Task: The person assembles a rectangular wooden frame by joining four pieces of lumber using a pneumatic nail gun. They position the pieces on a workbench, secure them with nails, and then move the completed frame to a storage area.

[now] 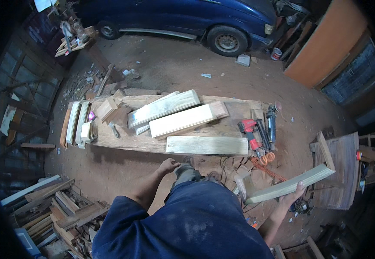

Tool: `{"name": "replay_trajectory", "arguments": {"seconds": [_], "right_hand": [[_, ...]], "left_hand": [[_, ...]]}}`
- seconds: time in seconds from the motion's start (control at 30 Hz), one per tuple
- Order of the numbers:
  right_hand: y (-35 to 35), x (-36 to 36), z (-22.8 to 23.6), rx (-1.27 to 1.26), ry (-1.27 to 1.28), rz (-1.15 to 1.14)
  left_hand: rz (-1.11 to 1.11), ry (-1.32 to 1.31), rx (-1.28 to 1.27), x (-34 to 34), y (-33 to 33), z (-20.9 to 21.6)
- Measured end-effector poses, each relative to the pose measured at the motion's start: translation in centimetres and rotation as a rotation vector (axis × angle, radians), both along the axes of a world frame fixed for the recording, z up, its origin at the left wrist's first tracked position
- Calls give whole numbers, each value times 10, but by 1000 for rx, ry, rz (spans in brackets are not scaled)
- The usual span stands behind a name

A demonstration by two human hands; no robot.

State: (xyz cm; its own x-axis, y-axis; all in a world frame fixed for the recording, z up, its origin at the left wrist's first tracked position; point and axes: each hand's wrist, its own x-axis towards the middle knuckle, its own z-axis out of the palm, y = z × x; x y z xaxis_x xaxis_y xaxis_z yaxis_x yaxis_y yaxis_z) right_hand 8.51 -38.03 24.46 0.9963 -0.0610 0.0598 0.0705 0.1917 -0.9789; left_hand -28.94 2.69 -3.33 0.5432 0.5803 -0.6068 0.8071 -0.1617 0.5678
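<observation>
My right hand (294, 195) grips a three-sided wooden frame (289, 185) by its long board, held out to the right of my body. Short end pieces stand up from both ends of that board. My left hand (169, 165) hangs in front of the bench's near edge with its fingers curled; whatever is inside them, if anything, is hidden. On the wooden workbench (122, 144) a pale board (207, 145) lies along the near edge. Behind it several more boards (183, 121) overlap. A red and black nail gun (250, 133) rests at the bench's right end.
An orange coiled air hose (267, 168) drops off the bench's right end. Wood pieces (80, 123) stand at its left end, near a brush (114, 129). Scrap wood (62, 211) is piled at the lower left. A blue van (174, 19) is parked beyond; a wooden panel (336, 172) stands right.
</observation>
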Motion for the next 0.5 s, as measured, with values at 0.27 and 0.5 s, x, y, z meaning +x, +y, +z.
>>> {"name": "replay_trajectory", "arguments": {"seconds": [0.27, 0.5], "right_hand": [[133, -25, 11, 310, 210, 105], [157, -40, 26, 222, 161, 78]], "left_hand": [[76, -127, 192, -27, 74, -22], [-437, -124, 462, 55, 78, 19]]}}
